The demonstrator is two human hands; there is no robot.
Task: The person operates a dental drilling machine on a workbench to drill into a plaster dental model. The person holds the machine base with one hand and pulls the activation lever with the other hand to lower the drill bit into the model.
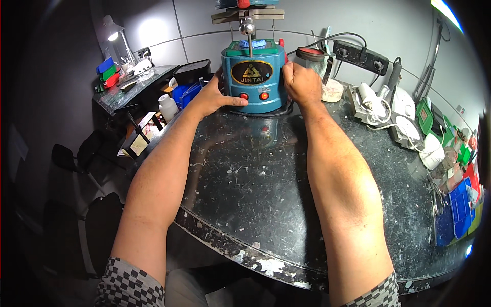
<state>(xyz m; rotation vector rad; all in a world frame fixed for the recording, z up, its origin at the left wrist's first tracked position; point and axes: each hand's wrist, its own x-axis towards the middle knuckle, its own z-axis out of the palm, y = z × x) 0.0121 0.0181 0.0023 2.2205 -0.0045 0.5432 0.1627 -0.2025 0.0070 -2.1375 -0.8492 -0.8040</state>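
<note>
A blue-green vacuum forming machine (258,97) stands upright on the far part of the black table. My left hand (209,98) grips its left side; the thumb stretches across the front to a lit red switch (244,96), while the fingers are partly hidden behind the body. A second red switch (264,95) glows beside it. My right hand (304,83) is closed at the machine's right side, around a red handle that shows just above the fist. Above the base, a flat clamping frame (248,16) is raised on rods, with a metal ball knob (247,25) in front.
The scratched black table (245,189) has a chipped curved edge. To the right are a mesh cup (318,64), a white roll (332,90), a power strip (360,56), white corded devices (376,105) and blue trays (462,207). A lamp (113,31) lights a side desk at left.
</note>
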